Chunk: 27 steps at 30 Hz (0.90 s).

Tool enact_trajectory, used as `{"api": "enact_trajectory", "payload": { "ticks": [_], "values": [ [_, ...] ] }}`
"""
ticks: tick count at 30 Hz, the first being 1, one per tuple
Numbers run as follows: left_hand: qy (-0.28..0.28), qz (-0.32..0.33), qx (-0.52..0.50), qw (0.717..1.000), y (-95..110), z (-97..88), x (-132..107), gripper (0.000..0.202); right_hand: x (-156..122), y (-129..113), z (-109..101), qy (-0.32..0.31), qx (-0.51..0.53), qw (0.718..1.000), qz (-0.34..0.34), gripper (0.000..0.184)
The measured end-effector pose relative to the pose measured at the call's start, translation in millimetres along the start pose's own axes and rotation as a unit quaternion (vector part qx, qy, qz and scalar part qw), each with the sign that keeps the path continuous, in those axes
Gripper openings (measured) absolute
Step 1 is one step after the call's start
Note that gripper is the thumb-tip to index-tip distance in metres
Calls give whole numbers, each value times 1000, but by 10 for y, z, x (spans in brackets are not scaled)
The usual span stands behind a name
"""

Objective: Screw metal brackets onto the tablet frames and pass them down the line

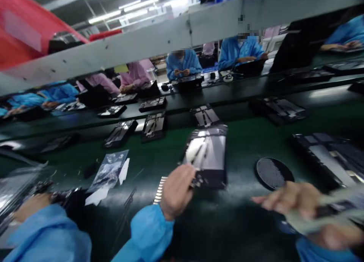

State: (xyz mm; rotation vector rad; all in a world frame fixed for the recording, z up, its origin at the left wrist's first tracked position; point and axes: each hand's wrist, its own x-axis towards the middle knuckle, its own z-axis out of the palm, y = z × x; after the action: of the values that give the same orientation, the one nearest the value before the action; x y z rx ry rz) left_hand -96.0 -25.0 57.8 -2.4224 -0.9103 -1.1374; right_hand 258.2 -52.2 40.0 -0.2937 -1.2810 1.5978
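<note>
your left hand (178, 190) pinches the near edge of the shiny black rectangular tray (207, 156) on the green desk (244, 140); just right of the tray, your blurred right hand (287, 197) grips a pale strip (321, 216).

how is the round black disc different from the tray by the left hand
The disc is round and matte with a fine mesh-like texture; the tray is rectangular and shiny, reflecting the lights. The disc lies flat and untouched on the belt; the tray has the left hand at its near edge. The disc looks smaller than the tray. Both are dark and sit on the green belt.
</note>
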Motion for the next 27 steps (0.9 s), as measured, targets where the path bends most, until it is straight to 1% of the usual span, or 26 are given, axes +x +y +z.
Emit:
{"api": "enact_trajectory", "payload": {
  "ticks": [1,2,3,4,5,6,7,9,12,14,16,18,20,22,25,26,27],
  "values": [
    [-6,-5,34,999,-303,20,31,48,137,73,117,20,6,1000,-16,30],
    [-20,-8,66,998,-609,79,62,46,253,157,216,-5,26,1000,-10,32],
    [-44,-29,96,994,-902,169,94,41,345,246,289,-2,50,999,-13,35],
    [-75,-53,117,989,-1168,281,129,38,413,332,332,-10,66,998,-1,37],
    [-90,-58,124,987,-1396,401,163,37,457,411,349,-21,82,996,9,39],
    [-106,-62,128,984,-1577,522,192,36,481,476,345,-28,92,995,15,40],
    [-120,-62,127,983,-1711,636,214,37,489,526,327,-36,96,995,19,41],
    [-146,-56,119,981,-1850,836,223,37,479,578,277,-43,99,994,13,42],
    [-192,-65,106,973,-1882,1067,168,37,445,588,222,-24,92,995,5,43],
    [-224,-86,105,965,-1907,1178,126,40,423,594,205,-6,78,996,29,43],
    [-262,-113,108,952,-1985,1236,108,42,398,612,188,5,57,996,75,46],
    [-309,-138,112,934,-2121,1200,109,43,370,630,159,11,20,992,126,52],
    [-354,-162,122,913,-2306,1029,105,45,346,630,115,28,-32,985,169,51],
    [-381,-198,153,890,-2527,730,61,51,331,611,67,54,-94,975,194,46],
    [-393,-264,231,850,-2895,219,-98,55,332,596,26,93,-161,959,212,43],
    [-400,-276,251,838,-3016,86,-160,53,340,609,25,104,-171,955,218,44],
    [-423,-279,273,818,-3126,-14,-214,53,351,633,29,114,-175,952,226,45]
  ]
}}
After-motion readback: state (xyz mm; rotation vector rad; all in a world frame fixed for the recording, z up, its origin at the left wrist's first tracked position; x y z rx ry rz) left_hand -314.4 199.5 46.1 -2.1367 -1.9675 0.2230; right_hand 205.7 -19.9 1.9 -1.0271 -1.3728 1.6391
